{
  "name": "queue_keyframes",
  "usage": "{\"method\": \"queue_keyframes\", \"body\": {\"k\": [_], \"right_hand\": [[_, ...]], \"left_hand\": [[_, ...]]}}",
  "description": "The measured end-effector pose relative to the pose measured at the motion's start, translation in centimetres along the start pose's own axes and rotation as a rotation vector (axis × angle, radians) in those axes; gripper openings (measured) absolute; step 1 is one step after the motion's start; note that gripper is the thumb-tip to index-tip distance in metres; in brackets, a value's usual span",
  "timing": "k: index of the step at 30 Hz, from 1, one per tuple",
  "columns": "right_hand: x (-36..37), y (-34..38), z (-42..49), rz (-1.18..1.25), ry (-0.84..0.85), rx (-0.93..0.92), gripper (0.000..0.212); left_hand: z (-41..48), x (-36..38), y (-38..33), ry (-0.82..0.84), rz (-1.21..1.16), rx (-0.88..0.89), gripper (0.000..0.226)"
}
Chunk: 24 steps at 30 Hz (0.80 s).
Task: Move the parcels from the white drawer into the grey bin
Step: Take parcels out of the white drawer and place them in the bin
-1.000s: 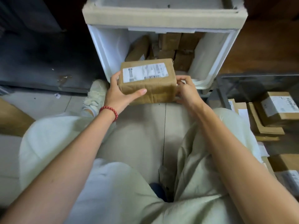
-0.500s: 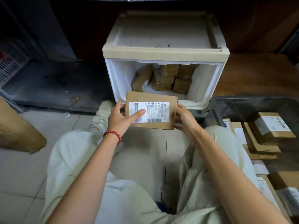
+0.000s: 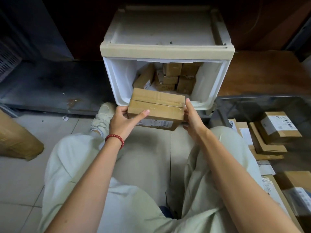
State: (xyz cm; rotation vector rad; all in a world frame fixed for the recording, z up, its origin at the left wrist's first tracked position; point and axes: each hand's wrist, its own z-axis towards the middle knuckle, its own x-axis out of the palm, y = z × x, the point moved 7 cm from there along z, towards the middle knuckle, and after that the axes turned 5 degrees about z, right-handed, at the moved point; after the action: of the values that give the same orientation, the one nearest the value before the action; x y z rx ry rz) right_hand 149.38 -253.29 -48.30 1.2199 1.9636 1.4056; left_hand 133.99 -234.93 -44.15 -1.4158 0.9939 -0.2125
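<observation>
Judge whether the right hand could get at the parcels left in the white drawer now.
Probably not yet: the right hand grips the held box, which hangs in front of the open white drawer and its parcels.

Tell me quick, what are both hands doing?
Left hand: holding the box by its left end.
Right hand: holding the same box by its right end.

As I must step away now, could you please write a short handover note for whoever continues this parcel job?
Hands: left hand and right hand each grip an end of the held parcel, taped side up, in front of the white drawer.
Done: binned parcels lie in the grey bin at the right.
Left: put the held parcel in the bin, then carry over the drawer parcels, several in view.
</observation>
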Motion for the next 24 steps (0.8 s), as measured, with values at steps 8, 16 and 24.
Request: {"method": "queue_keyframes", "body": {"k": [8,16,24], "right_hand": [[-0.3,1.9,-0.1,0.082,-0.026,-0.136,0.056],[-1.9,1.7,0.5,0.17,-0.129,-0.155,0.057],[-0.9,1.7,0.1,0.087,-0.066,-0.122,0.056]], "left_hand": [[-0.7,1.3,0.5,0.081,0.068,-0.064,0.115],[-0.7,2.4,0.7,0.052,-0.082,-0.1,0.092],[-0.4,2.1,0.5,0.019,-0.022,-0.056,0.103]]}}
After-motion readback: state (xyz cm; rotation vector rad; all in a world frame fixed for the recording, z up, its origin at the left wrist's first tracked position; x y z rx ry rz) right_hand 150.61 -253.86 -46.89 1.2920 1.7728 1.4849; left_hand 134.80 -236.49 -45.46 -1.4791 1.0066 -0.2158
